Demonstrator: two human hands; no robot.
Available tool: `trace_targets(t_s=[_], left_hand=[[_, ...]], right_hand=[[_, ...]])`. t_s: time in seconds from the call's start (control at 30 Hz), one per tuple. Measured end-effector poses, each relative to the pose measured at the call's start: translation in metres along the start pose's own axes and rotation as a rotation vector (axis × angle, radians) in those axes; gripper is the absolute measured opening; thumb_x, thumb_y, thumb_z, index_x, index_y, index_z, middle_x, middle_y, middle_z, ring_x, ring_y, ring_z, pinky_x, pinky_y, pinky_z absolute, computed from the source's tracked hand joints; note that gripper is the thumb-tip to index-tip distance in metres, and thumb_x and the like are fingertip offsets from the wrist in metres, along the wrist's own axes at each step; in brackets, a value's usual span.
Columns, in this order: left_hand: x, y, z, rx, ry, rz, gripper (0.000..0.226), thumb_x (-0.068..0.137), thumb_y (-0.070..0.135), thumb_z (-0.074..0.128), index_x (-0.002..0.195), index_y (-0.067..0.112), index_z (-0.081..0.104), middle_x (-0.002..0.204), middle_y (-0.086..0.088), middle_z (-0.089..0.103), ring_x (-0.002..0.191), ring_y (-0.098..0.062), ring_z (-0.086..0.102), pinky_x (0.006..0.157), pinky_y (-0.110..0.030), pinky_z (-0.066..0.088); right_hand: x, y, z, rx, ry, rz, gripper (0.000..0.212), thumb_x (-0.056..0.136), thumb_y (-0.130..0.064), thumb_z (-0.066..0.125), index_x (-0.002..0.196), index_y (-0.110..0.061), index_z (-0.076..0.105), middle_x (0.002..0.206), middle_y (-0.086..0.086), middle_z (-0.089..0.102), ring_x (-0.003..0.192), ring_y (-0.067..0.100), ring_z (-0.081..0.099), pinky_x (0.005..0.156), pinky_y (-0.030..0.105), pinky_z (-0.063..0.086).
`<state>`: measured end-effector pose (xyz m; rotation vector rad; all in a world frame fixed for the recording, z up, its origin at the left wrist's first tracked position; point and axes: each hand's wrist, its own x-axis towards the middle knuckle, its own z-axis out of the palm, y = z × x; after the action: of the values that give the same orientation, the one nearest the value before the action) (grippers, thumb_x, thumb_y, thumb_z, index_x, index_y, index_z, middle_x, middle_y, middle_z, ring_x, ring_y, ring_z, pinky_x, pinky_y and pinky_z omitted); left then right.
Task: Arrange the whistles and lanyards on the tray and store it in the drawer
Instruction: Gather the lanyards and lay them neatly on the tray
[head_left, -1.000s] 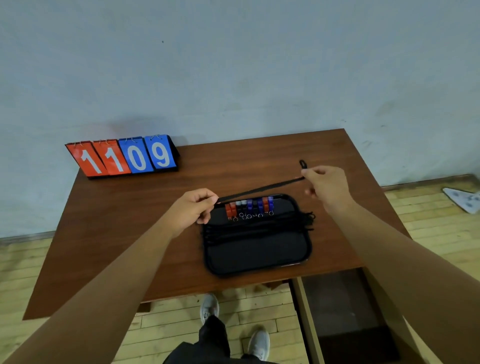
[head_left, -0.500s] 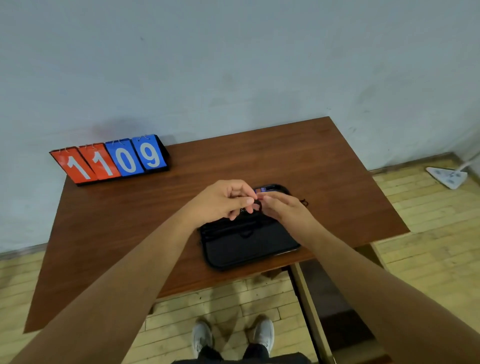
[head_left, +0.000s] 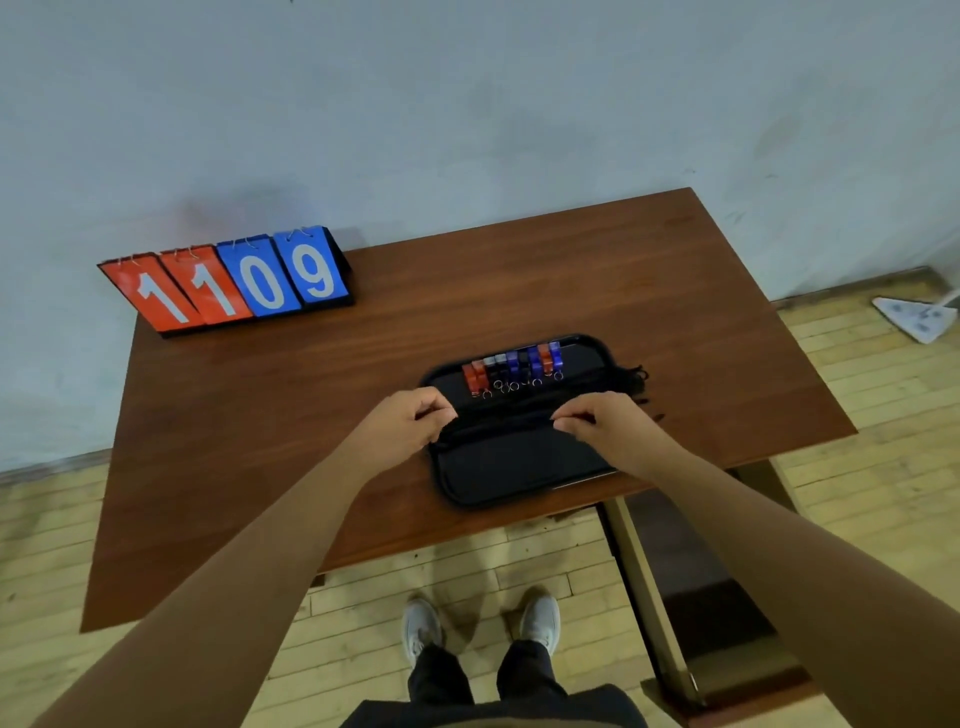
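A black fabric tray (head_left: 519, 473) lies near the front edge of the brown table (head_left: 311, 415). Along its far side stands a row of several whistles (head_left: 514, 366), red, grey, black and blue, each with a small metal ring. Black lanyards (head_left: 509, 418) lie in a band across the tray's middle, their ends bunched past the right rim. My left hand (head_left: 410, 421) pinches a lanyard at the band's left end. Pinching the same lanyard further right is my right hand (head_left: 602, 421). The lanyard lies low along the band between them.
A flip scoreboard (head_left: 228, 283) reading 1109 stands at the table's back left by the wall. An open drawer (head_left: 696, 587) juts out under the table's right front. A white mop head (head_left: 917, 319) lies on the wooden floor at far right. My shoes show below the table edge.
A second ago I held one lanyard stretched above the tray. My hands then met over the tray, folding it. Now they are apart again, low on the lanyard band.
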<state>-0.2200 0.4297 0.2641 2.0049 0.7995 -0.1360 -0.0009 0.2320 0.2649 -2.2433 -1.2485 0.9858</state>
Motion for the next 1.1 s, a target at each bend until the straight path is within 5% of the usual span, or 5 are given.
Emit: trace_targets(t_s=[0.1, 0.43, 0.67, 0.87, 1.1], left_hand=[[0.005, -0.023, 0.013, 0.061, -0.045, -0.056, 0.020, 0.104, 0.016, 0.048, 0.100, 0.027, 0.065, 0.084, 0.011, 0.071, 0.057, -0.002, 0.055, 0.060, -0.020, 0.045], [0.016, -0.061, 0.054, 0.116, 0.083, -0.226, 0.019, 0.102, 0.033, 0.054, 0.091, 0.022, 0.064, 0.085, 0.004, 0.068, 0.079, -0.013, 0.062, 0.066, -0.024, 0.044], [0.024, -0.071, 0.072, 0.087, 0.132, -0.314, 0.017, 0.103, 0.029, 0.052, 0.094, 0.019, 0.061, 0.087, -0.002, 0.066, 0.079, -0.021, 0.063, 0.062, -0.028, 0.043], [0.030, -0.083, 0.079, 0.063, 0.196, -0.380, 0.012, 0.100, 0.017, 0.056, 0.099, 0.024, 0.066, 0.096, 0.006, 0.068, 0.076, -0.006, 0.060, 0.058, -0.018, 0.040], [0.041, -0.082, 0.093, 0.088, 0.288, -0.383, 0.011, 0.097, 0.014, 0.062, 0.102, 0.021, 0.068, 0.091, 0.005, 0.066, 0.076, -0.007, 0.057, 0.061, -0.017, 0.040]], right_hand=[[0.004, 0.023, 0.001, -0.070, 0.031, 0.010, 0.026, 0.100, -0.024, 0.059, 0.123, -0.018, 0.070, 0.115, -0.002, 0.072, 0.099, 0.007, 0.062, 0.090, 0.022, 0.047], [0.017, 0.081, 0.006, -0.221, -0.023, 0.028, 0.029, 0.102, -0.020, 0.056, 0.128, -0.017, 0.068, 0.110, -0.001, 0.069, 0.089, 0.006, 0.055, 0.082, 0.022, 0.042], [0.027, 0.116, -0.001, -0.291, -0.058, 0.063, 0.031, 0.103, -0.015, 0.052, 0.131, -0.014, 0.066, 0.121, 0.008, 0.068, 0.110, 0.024, 0.063, 0.087, 0.026, 0.044], [0.037, 0.149, -0.012, -0.300, -0.034, 0.105, 0.029, 0.102, -0.014, 0.055, 0.127, -0.015, 0.069, 0.118, 0.009, 0.071, 0.102, 0.026, 0.067, 0.084, 0.038, 0.055], [0.051, 0.168, -0.015, -0.310, 0.070, 0.182, 0.009, 0.099, -0.023, 0.059, 0.102, -0.015, 0.062, 0.077, 0.000, 0.064, 0.063, 0.017, 0.059, 0.053, 0.034, 0.049]])
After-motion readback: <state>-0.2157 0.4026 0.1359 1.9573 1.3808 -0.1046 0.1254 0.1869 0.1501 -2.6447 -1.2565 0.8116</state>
